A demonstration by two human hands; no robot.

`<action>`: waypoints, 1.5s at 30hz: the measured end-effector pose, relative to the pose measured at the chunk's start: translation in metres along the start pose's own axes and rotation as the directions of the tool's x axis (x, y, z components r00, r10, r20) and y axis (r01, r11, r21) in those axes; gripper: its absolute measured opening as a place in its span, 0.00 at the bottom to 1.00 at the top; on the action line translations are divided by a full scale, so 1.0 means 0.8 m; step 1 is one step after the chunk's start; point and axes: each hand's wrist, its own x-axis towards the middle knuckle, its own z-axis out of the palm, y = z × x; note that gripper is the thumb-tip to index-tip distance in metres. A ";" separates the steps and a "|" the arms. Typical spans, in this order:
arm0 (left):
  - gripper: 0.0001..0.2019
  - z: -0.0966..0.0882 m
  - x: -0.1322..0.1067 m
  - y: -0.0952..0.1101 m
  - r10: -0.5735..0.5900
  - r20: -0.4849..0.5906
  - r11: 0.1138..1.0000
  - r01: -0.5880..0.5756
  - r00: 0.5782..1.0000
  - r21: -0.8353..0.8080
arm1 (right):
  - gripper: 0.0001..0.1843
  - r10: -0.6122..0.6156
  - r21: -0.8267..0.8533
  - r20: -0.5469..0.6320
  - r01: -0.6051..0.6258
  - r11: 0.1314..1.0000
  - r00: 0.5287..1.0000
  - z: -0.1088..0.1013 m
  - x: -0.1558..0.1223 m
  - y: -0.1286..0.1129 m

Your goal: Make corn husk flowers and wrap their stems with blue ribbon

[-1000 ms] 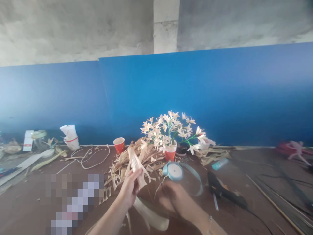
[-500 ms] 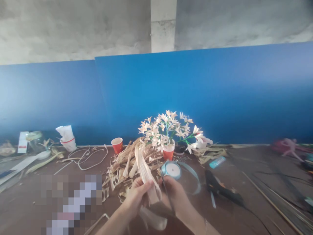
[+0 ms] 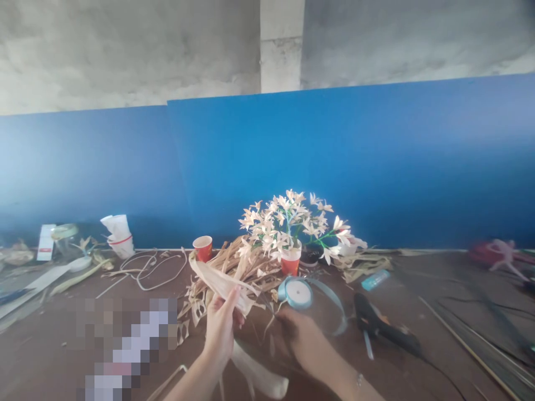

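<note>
My left hand (image 3: 220, 326) is closed on a pale dried corn husk (image 3: 221, 280), pinched between thumb and fingers, its long end pointing up and left. To the right, my right hand (image 3: 298, 334) is closed, with fingers curled and partly blurred. A thin pale strip (image 3: 268, 323) shows by its fingertips; what the hand grips cannot be made out. Another husk piece (image 3: 261, 372) lies on the table below the hands. Behind them spreads a heap of dried husks (image 3: 217, 266). A roll of light blue ribbon (image 3: 298, 292) lies just beyond my right hand.
White husk-like flowers (image 3: 271, 223) on green stems stand in a red paper cup (image 3: 290, 263). Another red cup (image 3: 203, 249) is left of them. A black glue gun (image 3: 384, 328) with its cord lies right, near a turquoise packet (image 3: 375, 280). A white cord (image 3: 154, 287) coils at left.
My left hand has moved left and turned the husk from nearly upright to slanting left. My right hand has drawn apart from it, and the dark thin object beside it no longer shows clearly.
</note>
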 end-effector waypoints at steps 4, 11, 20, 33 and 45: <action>0.19 0.002 -0.003 0.001 0.002 -0.051 1.000 -0.002 0.999 0.011 | 0.07 0.009 0.192 0.207 -0.050 0.980 0.978 0.004 -0.003 -0.009; 0.18 0.003 -0.005 -0.009 0.019 -0.017 0.994 -0.017 1.000 0.111 | 0.09 0.066 0.364 0.280 -0.169 0.916 0.958 0.025 -0.004 -0.002; 0.19 0.002 -0.007 -0.015 0.003 0.001 0.989 -0.003 1.000 0.146 | 0.09 0.083 0.424 0.242 -0.182 0.887 0.967 0.039 0.000 0.023; 0.20 0.005 -0.011 -0.014 -0.033 -0.002 0.989 0.033 0.999 0.141 | 0.08 0.161 0.463 0.233 -0.255 0.849 0.959 0.034 -0.001 0.004; 0.20 0.005 -0.011 -0.012 -0.089 -0.006 0.994 0.089 0.996 0.069 | 0.10 0.138 0.303 0.198 -0.194 0.933 0.971 0.027 -0.003 -0.003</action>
